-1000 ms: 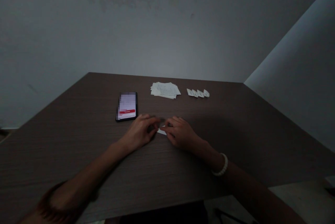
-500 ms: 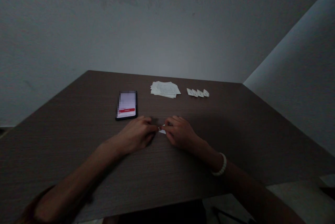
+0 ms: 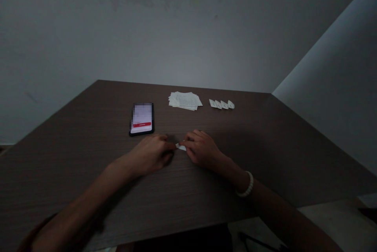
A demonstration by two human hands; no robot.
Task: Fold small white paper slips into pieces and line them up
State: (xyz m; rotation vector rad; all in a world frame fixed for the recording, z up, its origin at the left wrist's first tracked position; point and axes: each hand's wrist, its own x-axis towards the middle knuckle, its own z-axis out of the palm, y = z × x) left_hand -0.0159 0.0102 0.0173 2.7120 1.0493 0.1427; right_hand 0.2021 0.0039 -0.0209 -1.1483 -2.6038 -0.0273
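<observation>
A small piece of white paper (image 3: 181, 147) lies on the brown table between my hands, partly covered by fingers. My right hand (image 3: 200, 148) has its fingers curled together, with the index finger pressing on the paper and the thumb at its right side. My left hand (image 3: 154, 151) is closed, its index fingertip touching the paper's left end. Whether the left fingers pinch the paper or only press it is hard to make out in the dim light. A pale bracelet (image 3: 248, 184) circles my right wrist.
Beyond my hands, a loose stack of printed paper sheets (image 3: 185, 101) lies near the back of the table (image 3: 88, 126). To its right, several small folded papers (image 3: 222, 104) sit in a row. A lit phone (image 3: 141, 119) lies at the left. A wall stands behind.
My left hand has shifted slightly left and down, and a little more of the white paper shows. My right hand stays almost where it was.
</observation>
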